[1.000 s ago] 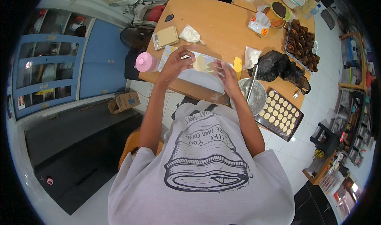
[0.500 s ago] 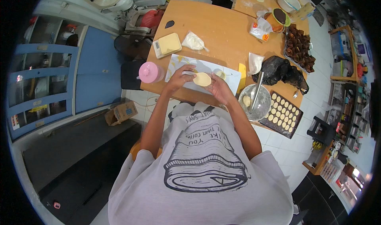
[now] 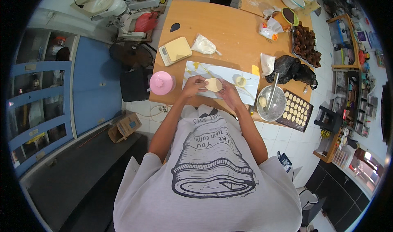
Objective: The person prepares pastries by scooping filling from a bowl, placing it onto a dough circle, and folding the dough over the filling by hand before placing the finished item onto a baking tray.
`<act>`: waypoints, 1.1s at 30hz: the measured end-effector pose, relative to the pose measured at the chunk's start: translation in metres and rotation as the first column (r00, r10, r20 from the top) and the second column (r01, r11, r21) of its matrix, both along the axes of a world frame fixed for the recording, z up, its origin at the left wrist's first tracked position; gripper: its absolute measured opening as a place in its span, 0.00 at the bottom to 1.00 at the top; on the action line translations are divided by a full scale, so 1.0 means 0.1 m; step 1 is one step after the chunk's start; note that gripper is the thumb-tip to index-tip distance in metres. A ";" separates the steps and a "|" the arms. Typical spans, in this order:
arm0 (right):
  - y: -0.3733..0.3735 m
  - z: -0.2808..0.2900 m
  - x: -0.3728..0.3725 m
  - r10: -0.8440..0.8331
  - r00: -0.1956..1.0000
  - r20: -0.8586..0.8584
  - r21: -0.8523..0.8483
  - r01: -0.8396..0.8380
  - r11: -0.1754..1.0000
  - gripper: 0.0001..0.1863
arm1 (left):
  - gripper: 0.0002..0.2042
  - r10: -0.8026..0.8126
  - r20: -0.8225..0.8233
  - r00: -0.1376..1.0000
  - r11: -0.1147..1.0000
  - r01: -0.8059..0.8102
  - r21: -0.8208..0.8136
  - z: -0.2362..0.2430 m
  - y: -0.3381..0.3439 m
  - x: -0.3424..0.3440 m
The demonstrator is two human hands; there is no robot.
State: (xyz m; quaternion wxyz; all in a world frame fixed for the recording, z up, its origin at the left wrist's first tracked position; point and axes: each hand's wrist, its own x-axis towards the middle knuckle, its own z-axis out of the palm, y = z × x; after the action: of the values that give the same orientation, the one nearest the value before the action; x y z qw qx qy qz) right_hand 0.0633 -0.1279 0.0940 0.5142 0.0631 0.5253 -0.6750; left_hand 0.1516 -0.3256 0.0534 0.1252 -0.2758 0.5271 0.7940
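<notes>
With fingers of left hand (image 3: 192, 86) and right hand (image 3: 230, 96) clamped on a dough disc (image 3: 213, 85), now steadying both edges, not one as before, apparently allowing firmer handling.

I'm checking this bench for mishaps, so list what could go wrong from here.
The thin dough piece between the left hand and right hand might stretch or tear if pulled.
The metal rod juts past the bowl's rim; a bump could dislodge it.
The pink container stands near the table's edge and could be knocked off.
</notes>
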 end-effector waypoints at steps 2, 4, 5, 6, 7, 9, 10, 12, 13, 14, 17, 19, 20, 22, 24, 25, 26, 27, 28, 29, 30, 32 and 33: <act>-0.06 -0.02 0.03 -0.042 0.999 0.009 0.013 0.041 0.999 0.25 | 0.10 -0.009 -0.031 0.999 1.000 0.008 -0.023 -0.05 -0.04 0.01; -0.10 -0.06 0.06 -0.088 0.996 0.018 0.027 0.088 0.996 0.25 | 0.08 -0.009 -0.084 0.996 0.998 0.003 -0.068 -0.07 -0.09 -0.01; -0.11 -0.09 0.08 -0.135 0.991 0.015 0.019 0.135 0.991 0.24 | 0.08 -0.025 -0.080 0.996 0.998 0.020 -0.063 -0.07 -0.11 -0.03; -0.11 -0.13 0.10 -0.183 0.983 0.014 0.012 0.183 0.983 0.24 | 0.08 -0.015 -0.086 0.996 0.996 0.008 -0.090 -0.07 -0.13 -0.04; -0.11 -0.13 0.12 -0.204 0.979 0.015 0.017 0.204 0.979 0.24 | 0.08 -0.012 -0.094 0.995 0.993 0.001 -0.117 -0.08 -0.14 -0.05; -0.07 -0.13 0.16 -0.257 0.966 -0.018 -0.020 0.257 0.966 0.24 | 0.07 -0.041 -0.131 0.991 0.989 0.022 -0.144 -0.11 -0.15 -0.10; -0.07 -0.11 0.17 -0.270 0.963 -0.014 -0.014 0.270 0.963 0.24 | 0.07 -0.042 -0.169 0.985 0.984 0.012 -0.176 -0.15 -0.15 -0.11; -0.05 -0.08 0.21 -0.330 0.943 -0.038 0.007 0.331 0.944 0.23 | 0.08 -0.087 -0.188 0.978 0.977 0.046 -0.210 -0.24 -0.15 -0.13; -0.03 -0.10 0.22 -0.345 0.938 -0.038 0.010 0.345 0.938 0.23 | 0.08 -0.125 -0.216 0.968 0.965 0.069 -0.251 -0.24 -0.15 -0.16; -0.01 -0.11 0.24 -0.356 0.931 -0.080 0.047 0.360 0.932 0.23 | 0.08 -0.137 -0.216 0.967 0.965 0.082 -0.249 -0.24 -0.13 -0.17; 0.06 -0.16 0.27 -0.370 0.914 -0.166 0.091 0.388 0.917 0.23 | 0.08 -0.229 -0.152 0.962 0.931 0.170 -0.324 -0.23 -0.10 -0.19; 0.06 -0.16 0.28 -0.372 0.905 -0.209 0.099 0.398 0.912 0.24 | 0.08 -0.326 -0.200 0.924 0.827 0.176 -0.533 -0.18 -0.11 -0.18; 0.06 -0.14 0.28 -0.373 0.893 -0.252 0.111 0.410 0.905 0.22 | 0.08 -0.331 -0.200 0.922 0.826 0.181 -0.534 -0.14 -0.12 -0.16; 0.10 -0.15 0.29 -0.379 0.877 -0.296 0.125 0.429 0.894 0.21 | 0.07 -0.401 -0.131 0.907 0.583 0.142 -0.800 -0.04 -0.18 -0.15; 0.20 -0.18 0.28 -0.172 0.656 -0.735 0.286 0.530 0.799 0.23 | 0.08 -0.406 -0.112 0.907 0.559 0.150 -0.816 0.09 -0.24 -0.15; 0.20 -0.13 0.27 -0.169 0.657 -0.734 0.288 0.528 0.799 0.23 | 0.08 -0.394 -0.089 0.915 0.534 0.150 -0.832 0.09 -0.29 -0.12; 0.22 -0.07 0.24 -0.003 0.508 -0.862 0.353 0.603 0.716 0.25 | 0.08 -0.392 -0.088 0.916 0.536 0.150 -0.831 0.05 -0.33 -0.10; 0.22 -0.02 0.21 0.188 0.344 -0.920 0.382 0.684 0.622 0.28 | 0.09 -0.381 -0.135 0.915 0.558 0.111 -0.822 0.01 -0.37 -0.08; 0.25 -0.07 0.17 0.213 0.284 -0.935 0.355 0.713 0.605 0.30 | 0.10 -0.376 -0.183 0.908 0.581 0.077 -0.810 -0.03 -0.38 -0.07; 0.28 -0.12 0.14 0.214 0.285 -0.934 0.356 0.715 0.602 0.30 | 0.10 -0.379 -0.184 0.907 0.582 0.079 -0.809 -0.04 -0.37 -0.05; 0.31 -0.18 0.13 0.241 0.269 -0.932 0.362 0.696 0.620 0.29 | 0.11 -0.401 -0.218 0.890 0.544 0.040 -0.838 -0.05 -0.36 -0.04; 0.34 -0.27 0.07 0.266 0.251 -0.931 0.365 0.679 0.637 0.29 | 0.13 -0.426 -0.252 0.869 0.504 -0.004 -0.864 0.02 -0.33 -0.08; 0.36 -0.31 0.05 0.265 0.286 -0.921 0.389 0.643 0.660 0.29 | 0.16 -0.511 -0.251 0.822 0.384 -0.043 -0.922 0.06 -0.31 -0.09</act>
State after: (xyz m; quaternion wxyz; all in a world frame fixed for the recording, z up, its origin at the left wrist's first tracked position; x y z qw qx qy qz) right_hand 0.0683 -0.0922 0.0632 -0.0611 -0.0773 0.9220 -0.3744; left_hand 0.1423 -0.3564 0.0593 -0.0672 -0.0013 0.9147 0.3985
